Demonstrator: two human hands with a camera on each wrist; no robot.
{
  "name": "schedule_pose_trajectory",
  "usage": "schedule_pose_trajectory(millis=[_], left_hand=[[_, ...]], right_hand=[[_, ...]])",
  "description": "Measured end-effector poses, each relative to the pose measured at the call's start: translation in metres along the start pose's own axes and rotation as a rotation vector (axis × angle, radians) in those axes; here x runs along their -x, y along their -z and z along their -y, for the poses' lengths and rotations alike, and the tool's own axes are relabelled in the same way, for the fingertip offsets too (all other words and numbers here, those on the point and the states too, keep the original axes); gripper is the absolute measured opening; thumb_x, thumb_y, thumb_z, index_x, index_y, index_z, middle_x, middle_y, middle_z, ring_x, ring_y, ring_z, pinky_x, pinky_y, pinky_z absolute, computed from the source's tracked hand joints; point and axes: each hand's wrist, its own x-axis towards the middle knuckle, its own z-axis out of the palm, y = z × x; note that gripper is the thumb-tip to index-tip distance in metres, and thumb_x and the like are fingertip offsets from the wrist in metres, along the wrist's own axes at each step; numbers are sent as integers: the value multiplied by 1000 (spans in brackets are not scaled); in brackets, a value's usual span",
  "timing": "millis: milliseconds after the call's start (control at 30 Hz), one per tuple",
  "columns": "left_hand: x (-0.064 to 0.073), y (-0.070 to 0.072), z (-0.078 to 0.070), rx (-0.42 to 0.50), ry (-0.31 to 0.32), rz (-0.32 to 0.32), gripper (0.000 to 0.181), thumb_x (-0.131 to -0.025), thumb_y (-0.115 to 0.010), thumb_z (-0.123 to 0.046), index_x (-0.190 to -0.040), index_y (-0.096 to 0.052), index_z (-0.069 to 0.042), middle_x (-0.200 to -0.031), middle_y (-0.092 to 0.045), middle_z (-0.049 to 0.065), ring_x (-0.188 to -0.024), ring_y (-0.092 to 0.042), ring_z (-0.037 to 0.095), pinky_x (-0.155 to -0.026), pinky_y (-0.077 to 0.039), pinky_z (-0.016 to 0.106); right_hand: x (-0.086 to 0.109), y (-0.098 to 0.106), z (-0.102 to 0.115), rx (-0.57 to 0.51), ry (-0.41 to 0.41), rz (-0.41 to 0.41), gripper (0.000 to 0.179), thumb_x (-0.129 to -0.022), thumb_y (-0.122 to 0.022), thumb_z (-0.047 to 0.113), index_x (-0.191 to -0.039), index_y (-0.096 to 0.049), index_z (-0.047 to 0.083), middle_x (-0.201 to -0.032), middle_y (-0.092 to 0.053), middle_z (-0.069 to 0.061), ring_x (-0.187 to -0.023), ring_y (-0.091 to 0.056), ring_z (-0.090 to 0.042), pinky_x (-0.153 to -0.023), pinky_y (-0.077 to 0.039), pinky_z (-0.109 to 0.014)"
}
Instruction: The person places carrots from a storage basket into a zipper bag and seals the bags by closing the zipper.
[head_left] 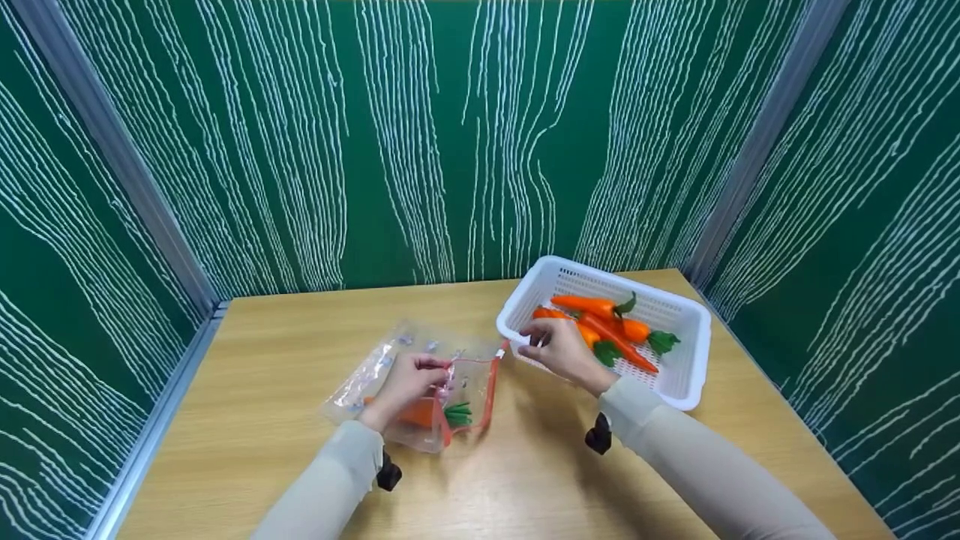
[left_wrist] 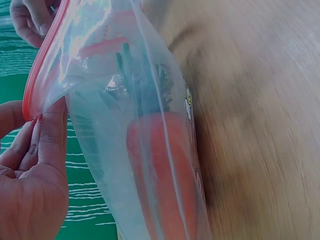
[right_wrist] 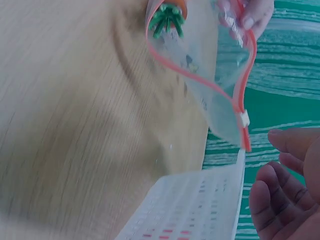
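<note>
My left hand [head_left: 403, 384] pinches the red-edged mouth of a clear zip bag [head_left: 472, 382]. The bag lies on its side with its mouth gaping to the right. Inside it is an orange toy carrot [left_wrist: 162, 170] with a green top [right_wrist: 167, 20]. A white slider [right_wrist: 244, 118] sits at the far corner of the red zip, close by the basket's rim. Over the left side of a white basket [head_left: 701, 337] hovers my right hand [head_left: 566, 352], fingers loosely bent and holding nothing. Orange carrots and a long red-orange pepper [head_left: 619, 341] lie in the basket, partly hidden by this hand.
The wooden table [head_left: 262, 420] carries the bag at centre and the basket at right. Green walls [head_left: 465, 150] with white wavy lines stand behind and on both sides, joined by grey metal posts [head_left: 757, 150]. A dark wrist device [head_left: 598, 433] hangs under each sleeve.
</note>
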Motion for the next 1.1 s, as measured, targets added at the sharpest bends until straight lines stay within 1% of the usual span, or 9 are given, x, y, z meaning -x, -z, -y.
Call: schedule_pose_trajectory(millis=[67,200,300,467,633,767,900,1000,1100], left_hand=[[0,1,0,-8,-6,3,24,-104,-65,-3,-124,-76,4,-110,-80,22,-85,-74,14,-83,-67,31],[1,1,1,-14,1,3,26,-105,-65,-5,-127,-75,4,-111,-80,21,-86,-74,14,-84,-66,30],[3,1,1,-14,1,6,26,-105,-65,-5,-127,-75,4,-113,-79,23,-86,-74,15,-85,-66,31],[2,1,0,-18,8,0,24,-104,-65,-4,-126,-76,2,-112,-79,22,-86,-74,14,-84,-66,30],[0,0,1,22,16,-5,23,-102,-67,-2,-123,-76,5,-109,-80,23,-83,-75,14,-78,-66,28],[1,0,1,50,15,0,24,-102,-67,-1,-122,-75,7,-108,-79,25,-79,-74,13,-76,-67,29],[1,1,3,64,8,19,25,-102,-65,1,-124,-74,9,-108,-79,27,-78,-74,13,-78,-67,31],[0,1,4,57,11,19,26,-102,-65,1,-125,-73,9,-110,-78,27,-80,-74,13,-79,-67,30],[-2,1,3,47,18,20,29,-102,-65,0,-128,-72,10,-112,-78,27,-81,-74,13,-79,-66,29]], right_hand=[[-1,2,-4,2,-23,-19,31,-95,-85,12,-125,-81,7,-102,-77,-7,-89,-67,-24,-86,-63,-37],[-4,7,-14,17,-7,-59,29,-96,-83,10,-124,-80,4,-104,-78,-11,-91,-68,-26,-92,-64,-45],[-6,10,-23,27,-2,-72,26,-97,-81,8,-123,-81,4,-108,-79,-13,-93,-68,-26,-93,-63,-45],[-10,17,-34,21,-50,-80,28,-96,-82,9,-124,-80,6,-113,-78,-14,-97,-66,-28,-94,-61,-45],[-15,22,-43,35,-50,-94,33,-94,-85,9,-126,-79,2,-114,-77,-19,-98,-66,-30,-93,-61,-45],[-18,23,-49,53,-52,-76,36,-95,-84,11,-130,-77,0,-118,-76,-23,-101,-65,-31,-95,-60,-47],[-21,24,-54,53,-120,-35,44,-96,-84,15,-137,-73,2,-124,-74,-22,-106,-64,-32,-98,-58,-47],[-24,26,-58,39,-174,-3,49,-97,-84,18,-141,-71,4,-127,-72,-21,-110,-62,-33,-97,-55,-43],[-27,28,-61,34,-200,24,53,-97,-84,19,-145,-68,4,-128,-70,-22,-111,-61,-33,-96,-55,-41]])
